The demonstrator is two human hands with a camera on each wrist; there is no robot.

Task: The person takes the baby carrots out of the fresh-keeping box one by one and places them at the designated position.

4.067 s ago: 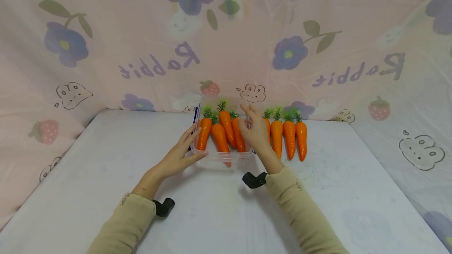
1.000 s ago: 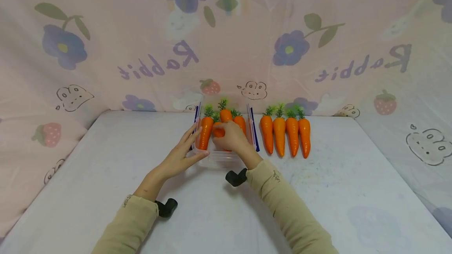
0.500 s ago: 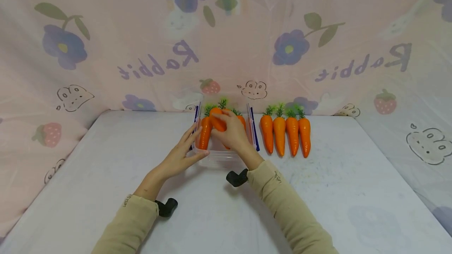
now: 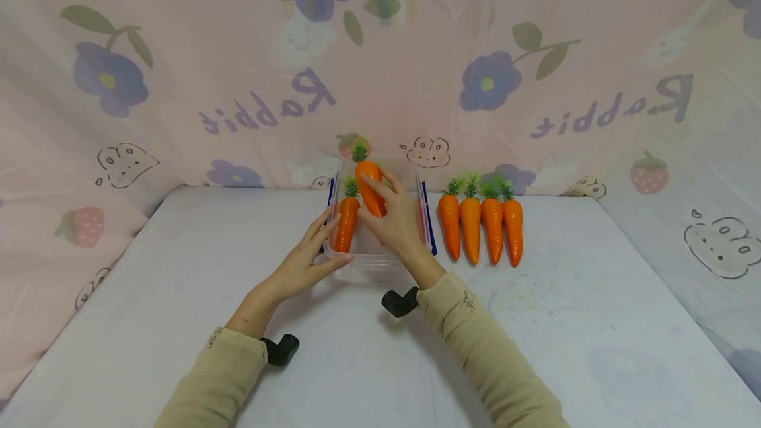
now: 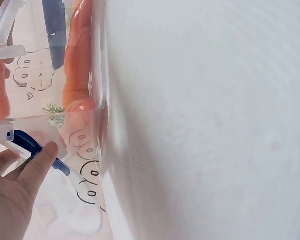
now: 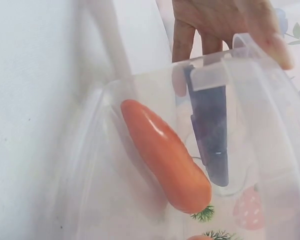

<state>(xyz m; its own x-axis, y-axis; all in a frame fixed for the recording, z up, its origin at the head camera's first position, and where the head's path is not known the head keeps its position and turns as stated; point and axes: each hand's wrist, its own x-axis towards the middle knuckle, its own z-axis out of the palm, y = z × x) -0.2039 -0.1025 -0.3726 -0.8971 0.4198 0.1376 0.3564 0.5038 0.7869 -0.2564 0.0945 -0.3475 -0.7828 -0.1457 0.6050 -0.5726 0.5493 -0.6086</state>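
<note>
My right hand holds an orange carrot with a green leafy top by its thick end, raised over the back of a clear plastic box. Another carrot lies inside along the box's left wall; the right wrist view shows this carrot whole. My hand covers much of the box's right half. My left hand rests at the front left corner, fingers nearly straight along the outside and thumb at the front rim. In the left wrist view a finger touches a blue latch.
Several carrots stand in a row on the white table, right of the box. A patterned cloth hangs behind the table. Another blue latch hangs open on the box's right side.
Over the last second my right hand has lifted the carrot from inside the box, up and toward the back, turning it leafy end up. My left hand has stayed at the corner.
</note>
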